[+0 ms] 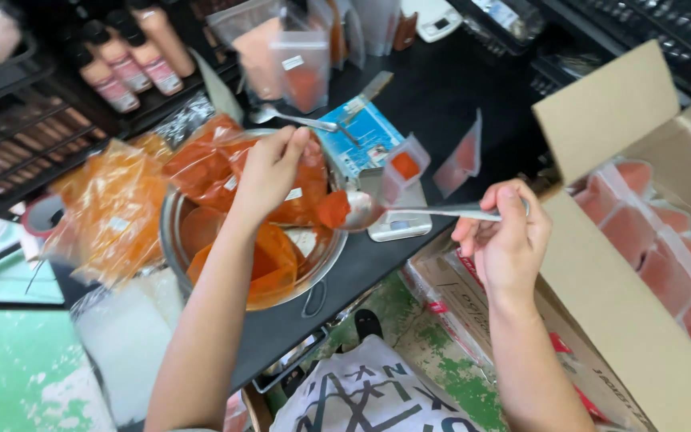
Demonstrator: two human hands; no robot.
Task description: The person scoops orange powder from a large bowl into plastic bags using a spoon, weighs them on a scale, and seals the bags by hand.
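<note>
Spoon of metal is the thing in hand: seen from the head camera, it lies almost level, its bowl heaped with orange-red powder just at the right rim of the steel bowl, and its thin handle runs away from the bowl into the right hand. The fingers of this hand are closed around the far end of the handle. The left hand is over the steel bowl, its fingers curled on the bags of orange powder that lie in the bowl; whether they really pinch a bag I cannot tell. Just beyond the spoon, right of the bowl, a small clear pouch with a little powder stands on a small white scale. Further right of the bowl an open cardboard box holds filled pouches. I judge the spoon stiff and light, but smooth and a little slippery; the load is loose and spills with any tilt, so a hold far back on the handle, kept level, seems best. The bags look soft and slack, easy to crumple.
</note>
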